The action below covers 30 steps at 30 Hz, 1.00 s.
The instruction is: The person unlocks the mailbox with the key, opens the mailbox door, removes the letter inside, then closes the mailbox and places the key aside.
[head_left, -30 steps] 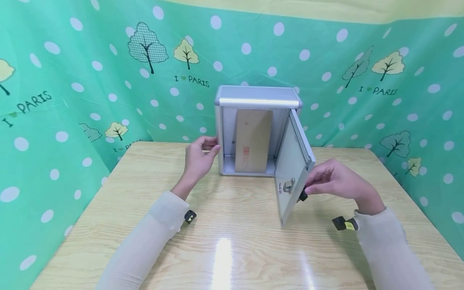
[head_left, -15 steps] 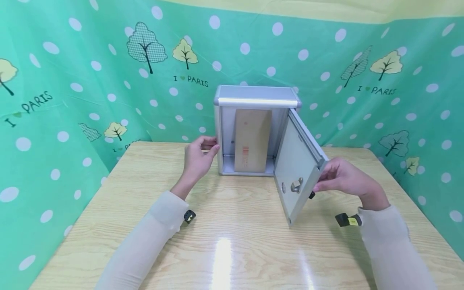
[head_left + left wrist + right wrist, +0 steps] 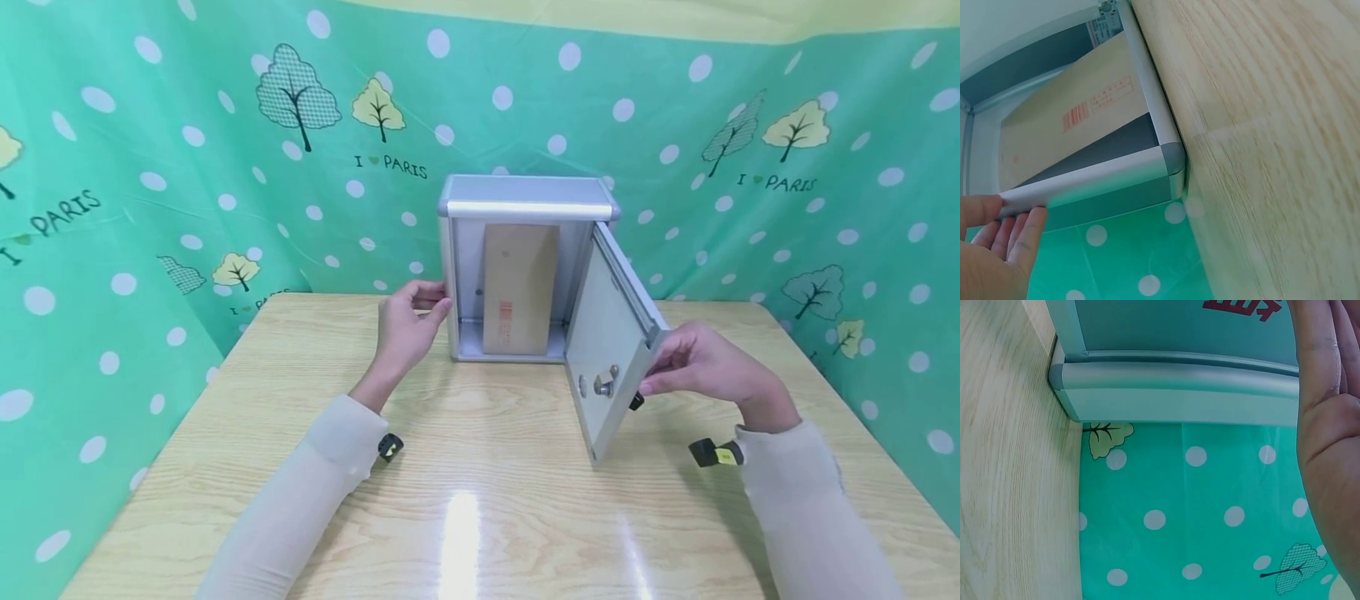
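A silver-grey metal cabinet stands upright on the table, its hinged door swung out toward me on the right. Inside leans a flat brown paper piece with red printing. My left hand grips the cabinet's left side, thumb on the front rim and fingers behind it, as the left wrist view shows. With bent fingers my right hand pinches a small black piece on the door's outer side; the door's edge hides the fingertips. On the door's inner face sits a metal lock.
The cabinet stands at the back of the wooden table, close to a green dotted curtain. This curtain also hangs at both sides. Red characters mark the door's outer face in the right wrist view.
With my right hand at its outer side, the door swings wider to the right, then slightly back toward the left. My left hand stays at the cabinet's side.
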Motion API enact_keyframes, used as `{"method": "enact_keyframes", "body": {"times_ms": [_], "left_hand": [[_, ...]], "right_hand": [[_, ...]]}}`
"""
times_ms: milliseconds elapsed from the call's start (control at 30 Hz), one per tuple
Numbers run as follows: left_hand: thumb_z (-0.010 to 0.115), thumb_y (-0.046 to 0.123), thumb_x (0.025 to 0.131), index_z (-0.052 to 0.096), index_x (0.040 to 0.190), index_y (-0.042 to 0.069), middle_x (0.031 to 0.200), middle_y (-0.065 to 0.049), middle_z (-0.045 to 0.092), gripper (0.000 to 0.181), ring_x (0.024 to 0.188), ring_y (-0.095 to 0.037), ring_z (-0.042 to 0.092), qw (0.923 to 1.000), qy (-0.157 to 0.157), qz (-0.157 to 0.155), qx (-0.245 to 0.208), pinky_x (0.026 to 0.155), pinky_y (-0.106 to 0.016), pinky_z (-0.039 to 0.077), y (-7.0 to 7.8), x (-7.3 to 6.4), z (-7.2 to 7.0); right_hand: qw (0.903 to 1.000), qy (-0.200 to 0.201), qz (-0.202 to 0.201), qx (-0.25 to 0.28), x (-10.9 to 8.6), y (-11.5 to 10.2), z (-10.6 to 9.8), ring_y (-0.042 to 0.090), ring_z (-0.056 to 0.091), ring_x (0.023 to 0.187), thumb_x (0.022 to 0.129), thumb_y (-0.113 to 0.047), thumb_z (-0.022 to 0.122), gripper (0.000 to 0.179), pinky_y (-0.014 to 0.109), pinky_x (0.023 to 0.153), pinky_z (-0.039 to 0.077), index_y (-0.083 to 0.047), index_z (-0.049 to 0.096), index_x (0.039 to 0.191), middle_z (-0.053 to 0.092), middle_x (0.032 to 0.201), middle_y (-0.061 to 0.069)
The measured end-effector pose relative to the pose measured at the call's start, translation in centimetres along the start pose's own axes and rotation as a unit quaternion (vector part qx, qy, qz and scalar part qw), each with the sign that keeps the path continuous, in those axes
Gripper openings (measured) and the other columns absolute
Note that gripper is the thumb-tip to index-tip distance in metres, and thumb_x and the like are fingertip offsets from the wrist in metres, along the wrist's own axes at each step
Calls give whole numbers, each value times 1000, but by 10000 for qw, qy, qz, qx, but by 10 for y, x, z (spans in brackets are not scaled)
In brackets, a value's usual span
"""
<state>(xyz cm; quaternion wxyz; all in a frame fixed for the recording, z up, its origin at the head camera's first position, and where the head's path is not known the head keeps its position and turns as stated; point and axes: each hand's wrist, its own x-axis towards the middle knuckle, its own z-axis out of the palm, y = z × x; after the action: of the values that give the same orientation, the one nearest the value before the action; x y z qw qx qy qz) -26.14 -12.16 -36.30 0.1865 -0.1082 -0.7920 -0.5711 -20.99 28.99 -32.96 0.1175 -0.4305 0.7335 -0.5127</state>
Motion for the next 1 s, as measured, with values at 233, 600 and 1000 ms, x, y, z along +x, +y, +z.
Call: {"method": "enact_keyframes", "body": {"times_ms": [233,600,1000], "left_hand": [[74,6,94,70,115,0,106,-12,74,22,94,-23,71,10000,-10,-37,2,81,-22,62,0,1,-1],[74,7,95,69,116,0,107,-13,73,22,96,-24,70,10000,-31,-60,12,82,-24,62,-1,0,-1],[73,3,94,72,102,-1,95,-12,74,9,84,-22,70,9923,572,1099,17,73,-23,63,9,-4,8]], "right_hand": [[9997,1,-228,109,5,-1,4,13,71,72,79,23,72,27,26,62,63,2,76,97,78,93,12],[9996,271,60,111,6,-1,11,9,68,68,79,18,76,22,25,60,62,0,78,92,77,86,11],[9991,302,101,266,6,-2,10,9,71,71,78,20,75,24,26,63,63,0,78,92,78,87,8]]}}
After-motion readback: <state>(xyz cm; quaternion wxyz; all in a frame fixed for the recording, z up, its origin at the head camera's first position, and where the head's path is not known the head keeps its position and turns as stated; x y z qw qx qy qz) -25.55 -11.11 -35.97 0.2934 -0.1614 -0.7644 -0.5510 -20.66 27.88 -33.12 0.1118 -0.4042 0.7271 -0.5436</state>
